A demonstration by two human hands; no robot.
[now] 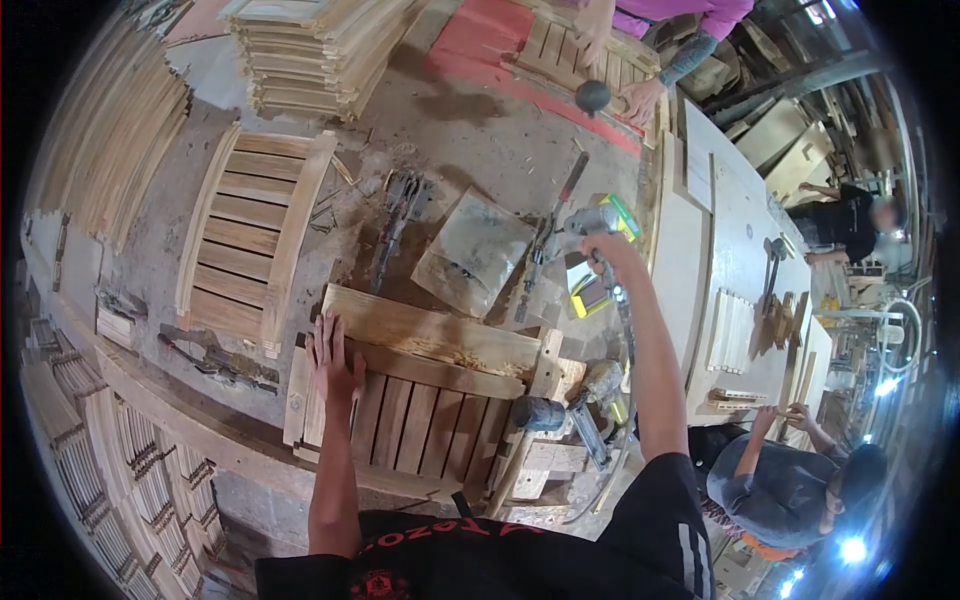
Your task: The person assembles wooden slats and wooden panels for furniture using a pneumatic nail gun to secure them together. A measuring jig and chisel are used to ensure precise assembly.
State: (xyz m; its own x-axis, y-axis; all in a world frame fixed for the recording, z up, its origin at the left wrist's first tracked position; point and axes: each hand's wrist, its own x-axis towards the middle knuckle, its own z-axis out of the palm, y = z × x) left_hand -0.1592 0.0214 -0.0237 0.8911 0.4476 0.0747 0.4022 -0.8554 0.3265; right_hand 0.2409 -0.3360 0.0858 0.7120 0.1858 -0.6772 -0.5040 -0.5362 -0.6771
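Note:
My left hand (335,360) lies with fingers stretched over the left end of a slatted wooden panel (422,425), close to a loose-looking wooden board (430,328) along its far edge. My right hand (612,258) is wrapped round the handle of a grey air nail gun (590,222), whose hose hangs down beside my forearm. Yellow-green boxes (590,290) sit just under that hand. Between my arms, a black-headed mallet (538,413) rests at the panel's right end. A second nail gun (598,405) lies beside it.
A finished-looking slatted panel (250,225) lies at left, near stacked wood pieces (300,55). Clamps (400,220) and a worn block (475,250) occupy the bench. Across it, a person's hands (640,100) work at another panel (570,50). Another person (790,485) is at right.

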